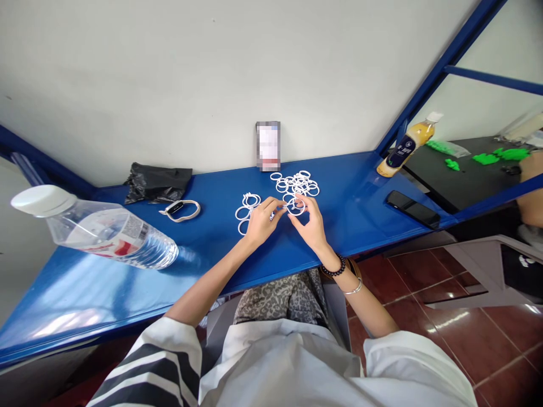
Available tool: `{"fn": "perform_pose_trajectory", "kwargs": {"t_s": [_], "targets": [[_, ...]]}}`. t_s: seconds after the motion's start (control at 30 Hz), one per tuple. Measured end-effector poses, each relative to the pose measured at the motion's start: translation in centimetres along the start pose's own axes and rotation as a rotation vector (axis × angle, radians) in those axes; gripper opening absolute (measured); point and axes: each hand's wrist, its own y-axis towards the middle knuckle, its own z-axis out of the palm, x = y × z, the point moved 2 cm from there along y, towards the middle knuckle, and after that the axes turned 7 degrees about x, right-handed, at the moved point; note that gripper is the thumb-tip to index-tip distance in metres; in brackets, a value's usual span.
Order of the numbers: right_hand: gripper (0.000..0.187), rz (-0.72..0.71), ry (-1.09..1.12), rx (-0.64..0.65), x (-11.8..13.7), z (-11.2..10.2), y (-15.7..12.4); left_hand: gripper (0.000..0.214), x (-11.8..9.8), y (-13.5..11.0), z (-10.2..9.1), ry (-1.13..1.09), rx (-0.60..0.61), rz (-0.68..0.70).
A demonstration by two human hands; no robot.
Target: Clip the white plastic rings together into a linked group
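Observation:
Between my hands, just above the blue table, is a white ring (302,211) with small parts on its edge. My right hand (311,223) grips its right side between thumb and fingers. On its left, my left hand (263,221) has thumb and fingertips pinched at the ring's edge; a small white piece shows near those fingers. Beyond my right hand lies a loose pile of similar white rings (302,182). Several more white rings (242,213) lie in a row beside my left hand, partly hidden by it.
A phone (268,147) leans on the wall. On the left are a large water bottle (123,234), a black plastic bag (159,182) and a watch (182,210). To the right are a dark phone (412,209) and a yellow drink bottle (407,146); beyond the frame, a person's arm (532,186).

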Motion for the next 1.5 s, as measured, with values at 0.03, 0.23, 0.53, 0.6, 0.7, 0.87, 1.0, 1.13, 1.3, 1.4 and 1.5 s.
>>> {"fn": "perform_pose_trajectory", "kwargs": {"t_s": [0.03, 0.23, 0.53, 0.6, 0.7, 0.87, 1.0, 1.13, 1.3, 1.4, 1.5], "targets": [[0.044, 0.000, 0.002, 0.001, 0.02, -0.01, 0.00, 0.017, 0.01, -0.01, 0.01, -0.002, 0.001, -0.004], [0.042, 0.000, 0.016, 0.012, 0.22, -0.04, 0.05, 0.016, 0.19, -0.06, 0.13, -0.012, 0.007, -0.024], [0.041, 0.034, 0.029, 0.016, 0.12, -0.10, -0.03, 0.015, 0.06, -0.03, 0.09, -0.007, 0.045, -0.060], [0.040, 0.043, 0.025, 0.015, 0.05, -0.09, -0.03, 0.017, 0.00, -0.05, 0.07, -0.004, 0.047, -0.063], [0.039, 0.040, 0.023, 0.012, 0.07, -0.08, 0.00, 0.018, -0.06, -0.05, 0.05, 0.004, 0.056, -0.051], [0.039, 0.038, 0.018, 0.013, 0.24, -0.07, 0.04, 0.017, -0.03, -0.04, 0.08, 0.020, 0.061, -0.039], [0.038, 0.039, 0.011, 0.029, 0.37, -0.09, 0.03, 0.018, -0.02, -0.08, 0.11, 0.036, 0.044, -0.032], [0.039, 0.039, 0.003, 0.038, 0.48, -0.12, 0.01, 0.017, -0.02, -0.12, 0.14, 0.044, 0.048, -0.018], [0.039, 0.016, -0.003, 0.033, 0.55, -0.08, -0.02, 0.017, 0.02, -0.17, 0.21, 0.051, 0.039, -0.008], [0.039, 0.018, -0.012, 0.030, 0.49, -0.07, 0.00, 0.016, -0.01, -0.20, 0.24, 0.046, 0.049, -0.028], [0.039, 0.016, -0.013, 0.012, 0.40, -0.10, 0.04, 0.013, -0.17, -0.22, 0.21, 0.028, 0.043, -0.036]]}}
